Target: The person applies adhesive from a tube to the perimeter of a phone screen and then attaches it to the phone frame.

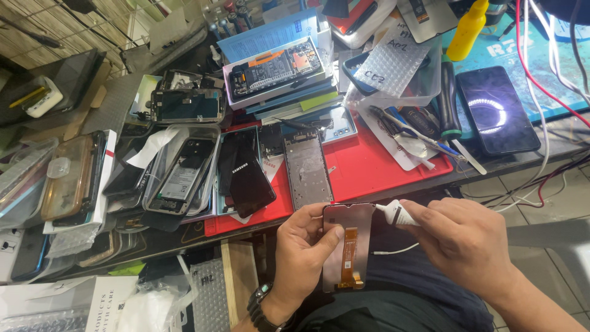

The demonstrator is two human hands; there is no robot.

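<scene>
A crowded repair bench [393, 166] fills the view, dark-topped with a red work mat [362, 163] across its middle, and beyond its near edge the tiled floor shows at the right.

In front of the bench, over the person's lap, the left hand [304, 246] grips a replacement phone screen panel [348, 246] back side up, fingers wrapped round its left edge and thumb pressed on the rear face. An orange flex ribbon [350, 258] runs down the panel's back. The panel looks thin, light and stiff but brittle; glass of this kind likely cracks if bent or squeezed at a corner, and the ribbon probably tears easily, so holding by the long edges, clear of the ribbon, seems the safe way. The right hand [464, 237] is clenched round a small white tube [396, 213] whose nozzle touches the panel's top right corner. The tube looks soft and squeezable.

Just beyond the panel on the mat lies a bare grey phone frame [305, 169], with a black phone back [246, 172] beside it. Opened phones and cases pile up to the left. To the right rest a dark phone [498, 110] face up on a blue mat, a black-handled screwdriver [450, 98], and a yellow bottle [467, 29] farther back. Red and white cables [547, 80] trail over the bench's right end.
</scene>
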